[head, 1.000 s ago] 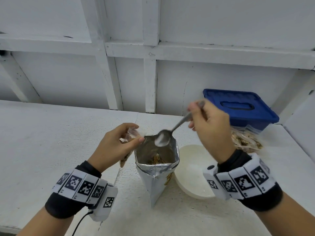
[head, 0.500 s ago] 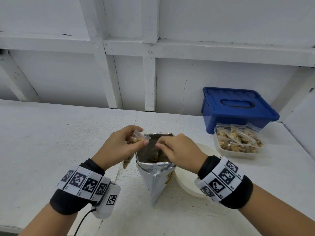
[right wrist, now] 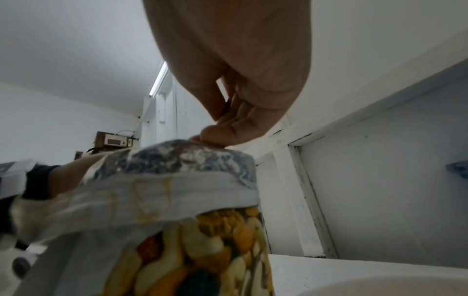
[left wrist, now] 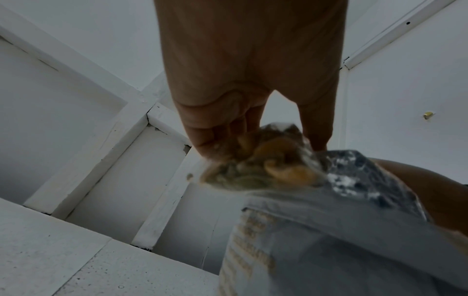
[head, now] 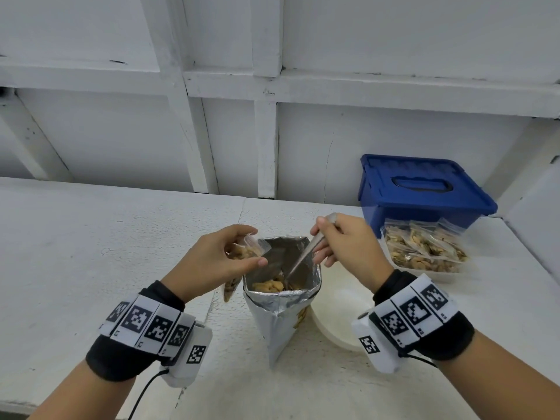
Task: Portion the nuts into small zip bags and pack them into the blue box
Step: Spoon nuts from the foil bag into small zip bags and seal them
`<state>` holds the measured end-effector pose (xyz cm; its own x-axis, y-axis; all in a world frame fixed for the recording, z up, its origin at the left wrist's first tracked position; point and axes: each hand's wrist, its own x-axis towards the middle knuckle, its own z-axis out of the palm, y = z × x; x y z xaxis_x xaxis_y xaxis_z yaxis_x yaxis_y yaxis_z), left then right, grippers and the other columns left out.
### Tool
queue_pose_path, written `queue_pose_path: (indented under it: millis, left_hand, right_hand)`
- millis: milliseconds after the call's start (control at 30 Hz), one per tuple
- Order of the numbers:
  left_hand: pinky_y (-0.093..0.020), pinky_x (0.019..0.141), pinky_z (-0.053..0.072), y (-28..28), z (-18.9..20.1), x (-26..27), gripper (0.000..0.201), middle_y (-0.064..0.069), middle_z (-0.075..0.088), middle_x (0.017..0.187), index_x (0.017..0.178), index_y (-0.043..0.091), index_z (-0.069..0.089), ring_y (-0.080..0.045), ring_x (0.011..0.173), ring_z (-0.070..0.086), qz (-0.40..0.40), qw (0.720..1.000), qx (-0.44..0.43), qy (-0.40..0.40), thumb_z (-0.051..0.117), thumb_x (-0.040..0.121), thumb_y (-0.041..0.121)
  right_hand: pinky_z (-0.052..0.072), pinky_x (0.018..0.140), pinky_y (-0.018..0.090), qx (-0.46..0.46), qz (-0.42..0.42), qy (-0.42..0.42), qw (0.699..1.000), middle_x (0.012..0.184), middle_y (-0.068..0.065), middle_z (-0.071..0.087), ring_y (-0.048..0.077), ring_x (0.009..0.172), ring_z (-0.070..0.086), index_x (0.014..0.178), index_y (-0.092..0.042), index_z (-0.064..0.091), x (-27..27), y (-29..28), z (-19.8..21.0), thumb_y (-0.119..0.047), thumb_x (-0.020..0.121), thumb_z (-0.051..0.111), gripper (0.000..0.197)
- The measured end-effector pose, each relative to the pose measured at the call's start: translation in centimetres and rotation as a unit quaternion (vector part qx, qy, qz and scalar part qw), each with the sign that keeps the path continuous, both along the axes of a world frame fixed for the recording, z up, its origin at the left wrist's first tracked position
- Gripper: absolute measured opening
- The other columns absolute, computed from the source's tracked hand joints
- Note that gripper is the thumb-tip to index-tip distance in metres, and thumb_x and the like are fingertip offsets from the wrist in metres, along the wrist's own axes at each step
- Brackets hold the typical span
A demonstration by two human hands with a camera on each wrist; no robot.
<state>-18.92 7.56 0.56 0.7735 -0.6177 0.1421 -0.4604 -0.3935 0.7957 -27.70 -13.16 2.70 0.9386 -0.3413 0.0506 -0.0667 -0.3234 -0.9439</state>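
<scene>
My right hand (head: 348, 247) grips the spoon (head: 298, 260), bowl down in the foil bag (head: 281, 304), while my left hand (head: 212, 262) pinches the zip bag (head: 247, 253) just left of its mouth.

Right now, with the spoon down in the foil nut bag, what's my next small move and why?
Probably lift the spoon with a scoop of nuts and tip it into the small zip bag. The right hand holds the spoon with its bowl down among the nuts in the foil nut bag, and the left hand pinches the zip bag beside the rim.
</scene>
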Motion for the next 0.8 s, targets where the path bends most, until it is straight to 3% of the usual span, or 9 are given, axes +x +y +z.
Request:
queue_pose_path:
  millis: [167,267,367,500,600,667,800]
  left_hand:
    - [-0.007,0.062,0.043,0.0,0.3,-0.3,0.060,0.013,0.062,0.084,0.109,0.037,0.054,-0.004,0.078,0.059,0.014,1.000,0.009,-0.005,0.064,0.060,0.070]
    - [-0.005,0.061,0.041,0.1,0.7,-0.3,0.065,0.016,0.060,0.084,0.111,0.035,0.054,0.004,0.074,0.057,0.005,1.000,0.023,-0.014,0.060,0.057,0.071]
    - [-0.004,0.061,0.040,0.3,1.2,-0.3,0.063,0.018,0.054,0.073,0.116,0.028,0.057,0.011,0.067,0.054,-0.001,0.999,0.034,-0.028,0.072,0.064,0.061]
    - [-0.012,0.054,0.045,0.6,1.6,-0.5,0.083,0.017,0.053,0.071,0.120,0.028,0.057,-0.001,0.058,0.058,-0.019,0.999,0.043,-0.026,0.061,0.053,0.076]
    - [-0.005,0.060,0.041,0.7,1.7,-0.5,0.097,0.022,0.053,0.078,0.121,0.032,0.055,0.012,0.071,0.055,-0.030,0.998,0.047,-0.039,0.049,0.044,0.091]
    - [-0.003,0.065,0.039,0.6,1.9,-0.7,0.104,0.025,0.054,0.084,0.124,0.032,0.055,0.015,0.080,0.052,-0.040,0.996,0.057,-0.052,0.044,0.041,0.094]
    - [-0.003,0.061,0.041,-0.1,2.2,-1.1,0.083,0.027,0.053,0.089,0.125,0.023,0.055,0.018,0.074,0.054,-0.043,0.996,0.048,-0.056,0.069,0.057,0.069]
  right_hand:
    - [0.049,0.043,0.018,0.101,-0.080,0.014,0.992,0.061,0.011,0.062,0.011,0.044,0.060,0.078,-0.009,0.059,-0.5,-1.3,-0.3,-0.020,0.097,0.043,0.028]
    - [0.049,0.043,0.018,0.129,-0.113,0.007,0.985,0.064,0.012,0.063,0.011,0.045,0.060,0.080,-0.008,0.060,-0.7,-1.9,-0.1,-0.021,0.097,0.043,0.027]
    - [0.050,0.043,0.019,0.121,-0.137,-0.009,0.983,0.063,0.012,0.064,0.011,0.045,0.061,0.080,-0.008,0.060,-0.9,-2.5,0.5,-0.020,0.097,0.044,0.027]
    - [0.049,0.042,0.020,0.103,-0.161,-0.048,0.980,0.064,0.013,0.064,0.012,0.045,0.061,0.081,-0.006,0.060,-1.2,-3.3,1.6,-0.019,0.097,0.044,0.027]
    - [0.049,0.042,0.019,0.092,-0.168,-0.078,0.978,0.064,0.013,0.065,0.012,0.045,0.061,0.082,-0.005,0.060,-1.3,-3.6,2.5,-0.018,0.097,0.044,0.026]
    - [0.048,0.041,0.019,0.103,-0.168,-0.093,0.976,0.059,0.009,0.065,0.012,0.044,0.061,0.081,-0.005,0.060,-1.2,-3.7,3.1,-0.017,0.097,0.044,0.026]
    - [0.049,0.041,0.018,0.105,-0.157,-0.105,0.976,0.058,0.008,0.064,0.011,0.044,0.061,0.083,-0.004,0.059,-0.8,-2.9,4.0,-0.017,0.097,0.043,0.024]
